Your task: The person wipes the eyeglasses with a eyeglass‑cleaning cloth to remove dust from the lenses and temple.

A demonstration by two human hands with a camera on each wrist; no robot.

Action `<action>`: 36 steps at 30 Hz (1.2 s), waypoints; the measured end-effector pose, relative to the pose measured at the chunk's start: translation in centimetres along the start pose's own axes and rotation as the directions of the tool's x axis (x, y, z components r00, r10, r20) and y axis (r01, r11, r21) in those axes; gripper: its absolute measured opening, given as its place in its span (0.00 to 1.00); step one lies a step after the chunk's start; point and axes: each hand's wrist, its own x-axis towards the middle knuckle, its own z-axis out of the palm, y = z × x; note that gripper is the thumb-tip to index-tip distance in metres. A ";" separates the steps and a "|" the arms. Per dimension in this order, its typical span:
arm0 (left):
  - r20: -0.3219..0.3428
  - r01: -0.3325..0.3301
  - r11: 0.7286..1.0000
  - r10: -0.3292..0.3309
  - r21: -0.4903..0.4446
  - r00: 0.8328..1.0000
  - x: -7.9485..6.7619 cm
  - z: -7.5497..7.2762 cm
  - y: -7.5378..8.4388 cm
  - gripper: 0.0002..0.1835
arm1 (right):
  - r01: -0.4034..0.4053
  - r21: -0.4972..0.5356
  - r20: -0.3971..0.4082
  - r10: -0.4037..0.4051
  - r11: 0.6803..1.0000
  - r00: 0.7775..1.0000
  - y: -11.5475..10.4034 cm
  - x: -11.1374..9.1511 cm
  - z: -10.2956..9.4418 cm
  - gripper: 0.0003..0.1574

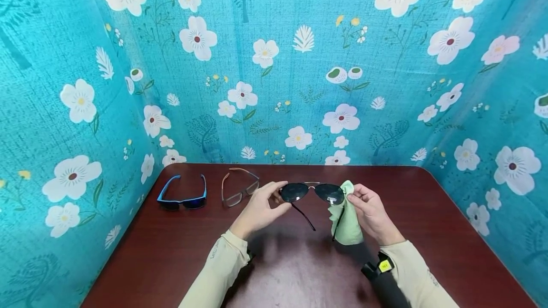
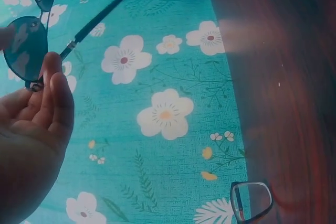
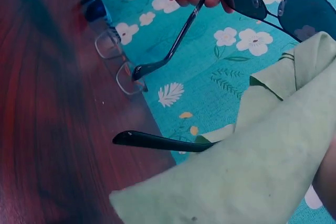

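A pair of dark aviator sunglasses (image 1: 295, 192) is held up above the table, its temples unfolded and pointing back toward me. My left hand (image 1: 262, 206) pinches the frame at the left lens's outer edge, as the left wrist view also shows. At the other end my right hand (image 1: 371, 210) grips a pale green cloth (image 1: 348, 225) against the right lens's outer corner. The cloth hangs down beside the right temple, and in the right wrist view the cloth (image 3: 236, 182) hides part of that temple and most of the right hand.
Blue-framed sunglasses (image 1: 181, 202) lie with temples spread at the table's back left. Beside them rest clear eyeglasses (image 1: 239, 194) with brownish temples, close to my left hand. The dark red table (image 1: 428, 213) meets a turquoise flowered curtain (image 1: 274, 84) at the back and sides.
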 end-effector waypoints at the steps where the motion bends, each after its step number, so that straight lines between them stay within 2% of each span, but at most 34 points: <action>1: 0.014 0.008 1.000 -0.008 0.005 1.000 0.0 0.0 0.0 0.28 | 0.003 -0.004 0.016 -0.003 1.000 1.000 0.0 0.0 -0.1 0.21; 5: 0.057 0.048 0.999 -0.048 0.013 0.997 0.0 -0.2 0.0 0.30 | 0.013 -0.033 0.082 -0.011 0.999 0.997 0.2 0.0 -0.2 0.21; 9: 0.111 0.044 0.999 -0.045 0.010 0.993 0.1 -0.2 0.1 0.27 | 0.006 -0.069 0.109 0.002 0.998 0.994 0.1 0.1 -0.1 0.20; 13: 0.195 -0.016 0.999 0.006 0.051 0.981 0.2 0.0 0.3 0.28 | 0.003 -0.119 0.113 0.010 0.993 0.994 -0.1 0.1 0.2 0.20; 16: 0.221 -0.051 0.992 0.025 0.116 0.975 0.3 0.2 0.5 0.27 | 0.003 -0.147 0.119 0.015 0.989 0.993 -0.3 0.2 0.3 0.19; 19: 0.194 -0.056 0.986 0.026 0.155 0.981 0.2 0.3 0.8 0.23 | 0.001 -0.156 0.115 0.018 0.988 0.993 -0.4 0.2 0.4 0.19; 23: 0.149 -0.067 0.985 0.043 0.159 0.988 0.2 0.4 1.2 0.20 | 0.005 -0.143 0.102 0.009 0.990 0.995 -0.7 0.2 0.5 0.20; 29: 0.105 -0.071 0.989 0.057 0.133 0.993 0.2 0.7 1.4 0.20 | 0.029 -0.089 0.129 -0.017 0.996 0.991 -1.2 0.1 0.5 0.20; 36: 0.041 -0.051 0.991 0.046 0.127 0.998 0.2 1.0 1.3 0.21 | 0.001 -0.084 0.147 0.011 0.997 0.989 -1.3 -0.1 0.0 0.20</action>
